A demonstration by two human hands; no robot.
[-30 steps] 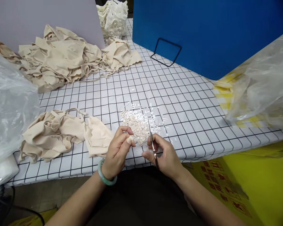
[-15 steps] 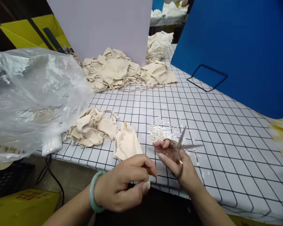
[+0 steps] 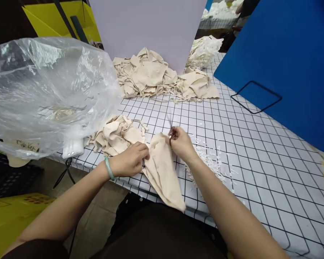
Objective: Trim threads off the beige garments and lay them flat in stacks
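My left hand [image 3: 132, 160] pinches the left edge of a beige fabric piece [image 3: 166, 176], whose lower end hangs over the table's front edge. At the fabric's upper right corner is my right hand [image 3: 183, 144], closed around scissors [image 3: 170, 124] with blurred blades pointing away from me. Whether the right fingers also grip the fabric I cannot tell. Just left of the fabric lies a crumpled heap of beige fabric pieces [image 3: 121, 133], close behind my left hand. Small white clippings [image 3: 209, 162] are scattered to the right of my right forearm.
A larger beige fabric pile [image 3: 151, 73] lies at the back against a pale lilac panel [image 3: 151, 28]. On the left, a clear plastic bag [image 3: 56, 79] bulges above a white power strip [image 3: 73, 146]. A blue board [image 3: 280, 61] stands at the right on the checked tablecloth [image 3: 259, 172].
Both hands moved forward to the fabric piece; my left hand took hold of its edge. The scissors turned from pointing right to pointing away. The fabric now extends over the edge. The view shifted.
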